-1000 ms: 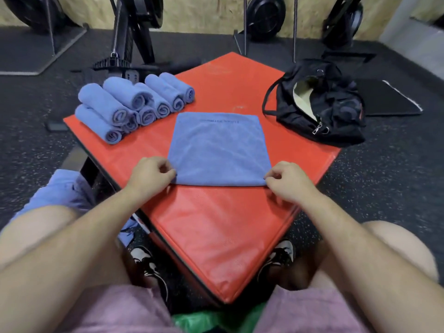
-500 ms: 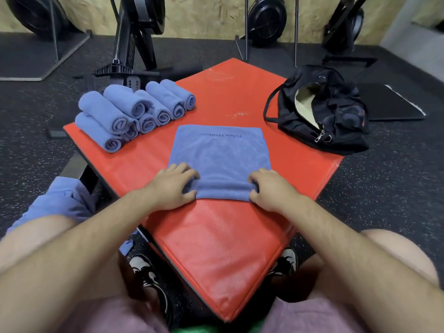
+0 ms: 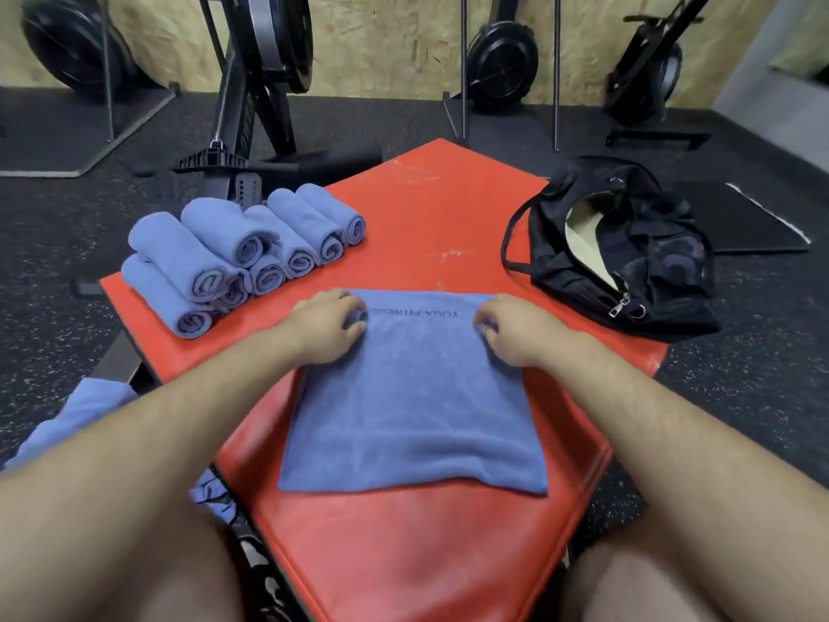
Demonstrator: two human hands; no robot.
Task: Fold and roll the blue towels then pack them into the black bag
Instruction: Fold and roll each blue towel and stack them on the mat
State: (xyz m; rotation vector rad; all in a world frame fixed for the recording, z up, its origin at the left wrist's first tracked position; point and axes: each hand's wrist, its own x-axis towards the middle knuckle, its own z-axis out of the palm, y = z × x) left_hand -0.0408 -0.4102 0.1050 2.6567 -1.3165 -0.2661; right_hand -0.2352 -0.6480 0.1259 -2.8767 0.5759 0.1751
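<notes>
Here, the grip is at the far edge of the towel, just above the middle of the frame. The left hand (image 3: 329,323) has its fingers curled over the left corner, and the right hand (image 3: 511,327) pinches the right corner. Each is closed narrowly on cloth. The towel (image 3: 412,415) lies flat and folded in the centre of the frame on the red mat (image 3: 403,554), with printed lettering along the far edge between the hands. It looks light, soft and limp, with a nap that should catch on skin, so slipping seems unlikely. The likelier trouble is that it would sag and skew if held at one point. Taking both corners of one edge, as now, seems right for a fold or a tight, even roll. The rolled towels (image 3: 242,258) are stacked in the upper left, on the mat's corner. The black bag (image 3: 628,258) sits open in the upper right, well apart from the hands. More blue cloth (image 3: 89,406) lies at the lower left, off the mat.
</notes>
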